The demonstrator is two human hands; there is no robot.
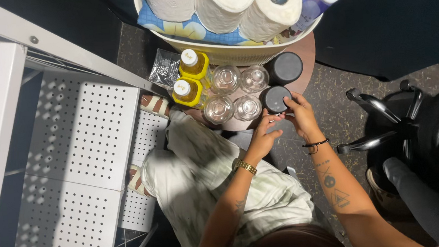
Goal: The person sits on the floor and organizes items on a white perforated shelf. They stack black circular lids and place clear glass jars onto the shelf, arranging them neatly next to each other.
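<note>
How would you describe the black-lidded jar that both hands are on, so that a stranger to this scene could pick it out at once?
Start at the pale basket of paper rolls on the round stool. In front of it stand clear glass jars and two black-lidded ones. The black-lidded jar meant is the nearer one, touched by the left hand and right hand; the other black-lidded jar stands untouched behind it.

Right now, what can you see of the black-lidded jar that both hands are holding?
The black-lidded jar stands upright on the round brown stool top, seen from above, so mostly its matte black round lid shows. The left hand touches its near edge with the fingertips; the right hand grips its right side. A clear glass jar is close on its left, another black-lidded jar behind it.
</note>
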